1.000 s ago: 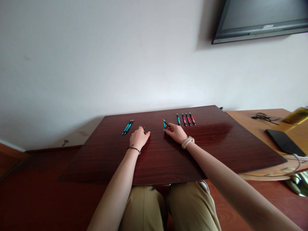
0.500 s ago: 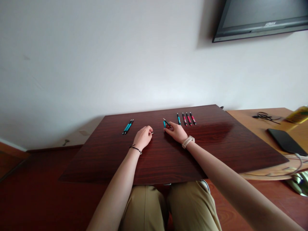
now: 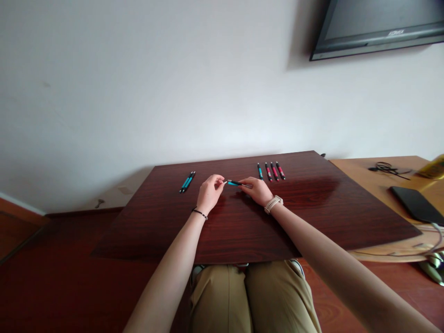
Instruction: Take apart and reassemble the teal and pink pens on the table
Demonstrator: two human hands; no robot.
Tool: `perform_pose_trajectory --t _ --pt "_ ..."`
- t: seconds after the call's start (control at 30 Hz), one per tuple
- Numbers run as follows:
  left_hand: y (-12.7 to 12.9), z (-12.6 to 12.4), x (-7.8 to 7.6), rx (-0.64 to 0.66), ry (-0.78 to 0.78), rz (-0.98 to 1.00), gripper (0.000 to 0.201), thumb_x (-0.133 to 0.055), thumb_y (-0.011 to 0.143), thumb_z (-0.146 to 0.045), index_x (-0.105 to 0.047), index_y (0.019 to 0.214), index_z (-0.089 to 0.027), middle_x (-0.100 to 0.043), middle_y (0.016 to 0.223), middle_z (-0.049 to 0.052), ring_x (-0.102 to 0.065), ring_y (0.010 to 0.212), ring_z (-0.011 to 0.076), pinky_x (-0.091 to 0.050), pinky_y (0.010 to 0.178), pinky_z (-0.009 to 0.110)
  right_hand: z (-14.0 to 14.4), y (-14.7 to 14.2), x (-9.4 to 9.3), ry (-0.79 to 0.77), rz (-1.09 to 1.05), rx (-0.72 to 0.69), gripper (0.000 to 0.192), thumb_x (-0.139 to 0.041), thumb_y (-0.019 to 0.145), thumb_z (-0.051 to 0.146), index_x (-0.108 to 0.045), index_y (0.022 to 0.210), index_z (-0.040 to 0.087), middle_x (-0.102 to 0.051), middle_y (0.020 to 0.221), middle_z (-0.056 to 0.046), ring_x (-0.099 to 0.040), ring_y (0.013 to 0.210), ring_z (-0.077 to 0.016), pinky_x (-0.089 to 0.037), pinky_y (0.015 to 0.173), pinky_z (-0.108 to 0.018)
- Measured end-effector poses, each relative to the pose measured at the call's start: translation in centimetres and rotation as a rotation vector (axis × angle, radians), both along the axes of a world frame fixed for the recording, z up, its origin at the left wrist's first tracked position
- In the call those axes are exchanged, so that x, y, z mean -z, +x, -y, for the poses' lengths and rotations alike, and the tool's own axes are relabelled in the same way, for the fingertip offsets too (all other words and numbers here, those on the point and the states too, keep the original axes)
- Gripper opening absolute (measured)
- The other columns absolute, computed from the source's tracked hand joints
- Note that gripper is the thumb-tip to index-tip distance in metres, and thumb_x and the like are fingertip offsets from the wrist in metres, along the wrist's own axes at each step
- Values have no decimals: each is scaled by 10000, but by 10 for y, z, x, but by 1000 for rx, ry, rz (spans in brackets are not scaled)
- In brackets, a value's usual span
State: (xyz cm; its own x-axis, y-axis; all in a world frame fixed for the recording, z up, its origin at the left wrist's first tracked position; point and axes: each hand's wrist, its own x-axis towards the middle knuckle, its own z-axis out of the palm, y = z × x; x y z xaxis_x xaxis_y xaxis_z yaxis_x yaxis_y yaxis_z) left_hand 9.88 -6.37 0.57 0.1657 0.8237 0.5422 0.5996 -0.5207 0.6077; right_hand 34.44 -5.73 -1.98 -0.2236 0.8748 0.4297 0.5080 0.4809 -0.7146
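My right hand point(image 3: 255, 188) grips a blue-and-black pen point(image 3: 234, 183), which points left toward my other hand. My left hand point(image 3: 210, 190) is closed, with thumb and forefinger pinching a small pale piece point(image 3: 225, 182) close to the pen's end. Whether the piece touches the pen I cannot tell. Left of my hands, two blue-and-black pens point(image 3: 187, 182) lie side by side on the dark wood table point(image 3: 239, 231). Beyond my right hand, one teal pen point(image 3: 260, 171) and three red-and-black pens point(image 3: 274, 171) lie in a row.
A lighter wooden table point(image 3: 350, 173) adjoins on the right, bearing a black phone point(image 3: 416, 203) with a white cable, a coiled black cable point(image 3: 388, 169) and a yellow package point(image 3: 432, 167). A wall-mounted screen point(image 3: 385, 30) hangs at the upper right.
My hands have come together over the table. My left hand rose with the pale piece, and the pen in my right hand swung to lie nearly level, pointing left.
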Motion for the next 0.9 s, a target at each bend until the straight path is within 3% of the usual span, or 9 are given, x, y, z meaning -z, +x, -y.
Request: perform_pose_trajectory --t 0.2,0.43,0.9 --pt "7 3 -2 104 26 7 145 -674 965 -157 -701 1087 -230 -766 1007 43 -739 872 185 -585 762 295 0 0 -1 2 -13 -12 171 -749 966 286 -850 1103 265 -805 1067 -66 -750 976 -247 -555 916 -350" --pt "3 0 -1 34 69 -2 155 -674 962 -135 -691 1086 -226 -760 1021 42 -736 896 187 -586 804 310 -1 2 0 4 -26 -8 183 -742 963 287 -846 1114 271 -803 1092 -68 -754 1007 -253 -560 923 -357" --pt "9 3 -4 160 39 138 138 -664 977 -166 -691 1100 -222 -776 1077 64 -766 967 189 -649 882 339 2 -1 -2 -42 -15 -80 214 -718 968 354 -845 1109 255 -845 1072 -44 -769 951 -241 -540 876 -320"
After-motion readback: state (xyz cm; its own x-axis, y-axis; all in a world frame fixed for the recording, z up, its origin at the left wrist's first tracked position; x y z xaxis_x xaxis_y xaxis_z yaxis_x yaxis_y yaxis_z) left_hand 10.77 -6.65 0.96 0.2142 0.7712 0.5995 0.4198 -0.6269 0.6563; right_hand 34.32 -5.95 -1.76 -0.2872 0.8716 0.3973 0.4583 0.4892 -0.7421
